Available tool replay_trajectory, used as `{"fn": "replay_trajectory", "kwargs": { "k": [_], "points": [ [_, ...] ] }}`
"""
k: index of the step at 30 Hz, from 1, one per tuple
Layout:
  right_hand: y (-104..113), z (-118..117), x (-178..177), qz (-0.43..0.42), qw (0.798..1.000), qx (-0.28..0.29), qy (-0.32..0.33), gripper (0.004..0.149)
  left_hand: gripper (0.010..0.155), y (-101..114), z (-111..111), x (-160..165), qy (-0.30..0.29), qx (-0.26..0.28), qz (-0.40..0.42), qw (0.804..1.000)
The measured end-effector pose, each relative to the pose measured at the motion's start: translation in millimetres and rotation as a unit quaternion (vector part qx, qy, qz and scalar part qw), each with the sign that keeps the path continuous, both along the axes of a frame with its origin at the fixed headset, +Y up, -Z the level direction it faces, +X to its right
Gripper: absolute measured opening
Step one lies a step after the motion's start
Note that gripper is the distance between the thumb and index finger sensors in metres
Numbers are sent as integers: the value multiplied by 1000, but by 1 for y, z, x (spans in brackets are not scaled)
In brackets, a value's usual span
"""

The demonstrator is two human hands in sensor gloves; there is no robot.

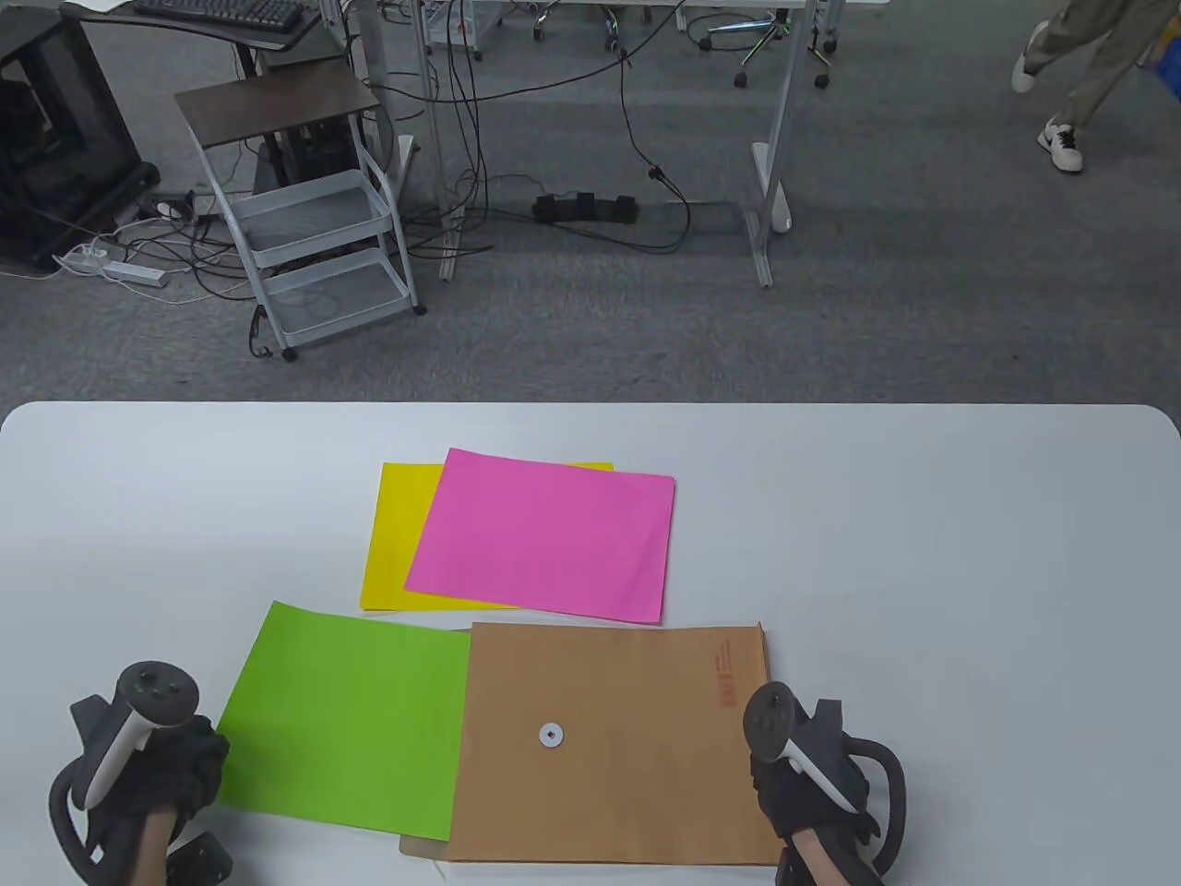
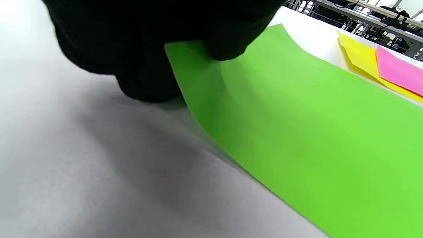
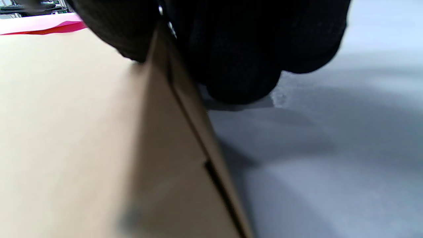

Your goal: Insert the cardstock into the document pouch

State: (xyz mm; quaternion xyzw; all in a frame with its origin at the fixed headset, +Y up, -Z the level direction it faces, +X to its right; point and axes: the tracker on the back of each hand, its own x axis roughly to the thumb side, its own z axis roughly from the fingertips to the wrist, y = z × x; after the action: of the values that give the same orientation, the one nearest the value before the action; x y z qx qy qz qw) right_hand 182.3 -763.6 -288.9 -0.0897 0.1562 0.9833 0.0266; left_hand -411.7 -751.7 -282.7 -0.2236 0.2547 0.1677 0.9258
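A brown paper document pouch [image 1: 618,738] lies at the table's front, with a white round clasp [image 1: 551,735] on top. A green cardstock sheet [image 1: 346,720] lies to its left, its right edge inside the pouch's open left end. My left hand [image 1: 175,766] pinches the green sheet's left edge, seen close in the left wrist view [image 2: 198,56], where the sheet [image 2: 314,132] curves up off the table. My right hand [image 1: 798,775] grips the pouch's right edge, which shows in the right wrist view [image 3: 158,66].
A pink sheet [image 1: 544,535] lies over a yellow sheet [image 1: 392,540] behind the pouch, mid-table. The white table [image 1: 923,554] stretches wide to the right and left. Beyond the far edge are a floor, a wire cart [image 1: 304,212] and desk legs.
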Motion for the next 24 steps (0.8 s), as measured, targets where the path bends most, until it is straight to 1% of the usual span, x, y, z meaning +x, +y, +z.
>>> {"fn": "replay_trajectory", "kwargs": {
  "k": [8, 17, 24],
  "points": [
    [0, 0, 0, 5, 1000, -2, 7, 32, 39, 1, -1, -1, -11, -15, 3, 1000],
    [0, 0, 0, 3, 1000, 0, 8, 32, 40, 2, -2, 10, -44, -46, 11, 998],
    [0, 0, 0, 5, 1000, -2, 11, 32, 40, 2, -2, 14, -57, -47, -6, 997]
  ]
}}
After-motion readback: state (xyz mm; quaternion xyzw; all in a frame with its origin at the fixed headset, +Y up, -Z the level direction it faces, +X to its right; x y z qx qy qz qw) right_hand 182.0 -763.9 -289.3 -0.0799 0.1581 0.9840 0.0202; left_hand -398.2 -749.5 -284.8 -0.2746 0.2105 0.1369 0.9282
